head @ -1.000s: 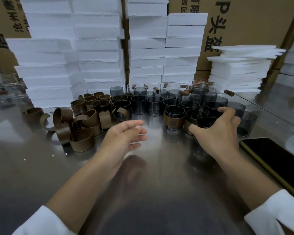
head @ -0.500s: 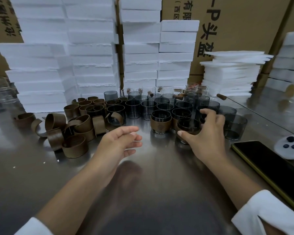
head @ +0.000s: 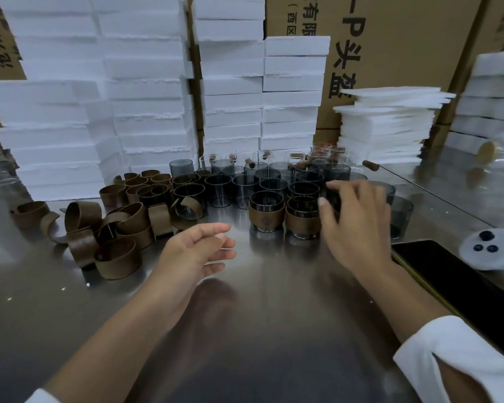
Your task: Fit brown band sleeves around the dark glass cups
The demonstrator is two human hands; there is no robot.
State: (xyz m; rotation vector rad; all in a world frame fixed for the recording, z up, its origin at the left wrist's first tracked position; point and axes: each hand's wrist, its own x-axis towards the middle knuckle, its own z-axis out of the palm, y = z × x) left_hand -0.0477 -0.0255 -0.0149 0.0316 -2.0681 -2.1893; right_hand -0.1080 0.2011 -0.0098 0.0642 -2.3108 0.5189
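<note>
Cup [head: 333,199], bare, at the cluster's front right, sits in my right hand [head: 358,225] grip, thumb and fingers curled round it. Two sleeved cups [head: 266,212] stand just left of it. Left hand [head: 198,251] is wide, holding nothing, over the bench [head: 245,315]. Loose sleeves [head: 117,228] lie farther left.

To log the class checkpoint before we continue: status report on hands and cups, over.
Left hand open, empty, over the table. Right hand curled over a bare dark cup, grip unclear. Two sleeved cups stand beside it. Loose sleeves left, unobstructed.
</note>
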